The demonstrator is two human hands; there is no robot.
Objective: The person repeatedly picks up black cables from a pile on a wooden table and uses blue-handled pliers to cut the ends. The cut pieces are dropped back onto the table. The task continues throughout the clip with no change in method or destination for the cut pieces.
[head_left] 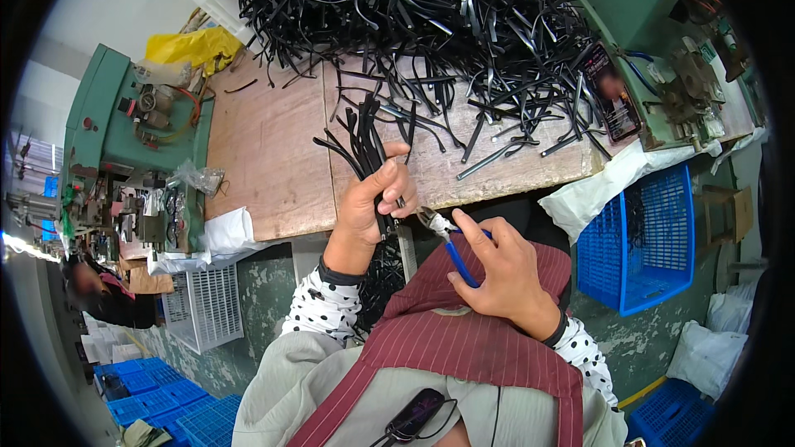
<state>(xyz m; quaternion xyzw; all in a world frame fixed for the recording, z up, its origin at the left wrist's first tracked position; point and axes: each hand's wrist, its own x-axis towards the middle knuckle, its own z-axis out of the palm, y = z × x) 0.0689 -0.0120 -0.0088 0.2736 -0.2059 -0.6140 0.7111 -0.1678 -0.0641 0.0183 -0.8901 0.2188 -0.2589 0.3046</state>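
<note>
My left hand [373, 199] grips a bundle of thin black plastic strips [363, 142] that fans out upward over the wooden workbench [265, 149]. My right hand [497, 269] holds blue-handled pliers [443, 232], their metal jaws at the lower end of the bundle, close to my left fingers. A large heap of the same black strips [431, 25] covers the far half of the bench, with loose ones scattered toward its front edge.
A green machine [132, 141] stands at the bench's left end, another green machine [662, 50] at the right. A blue plastic basket [646, 240] hangs at right, a white crate [203, 306] at lower left, blue crates [166, 410] on the floor. Another person [99, 290] sits far left.
</note>
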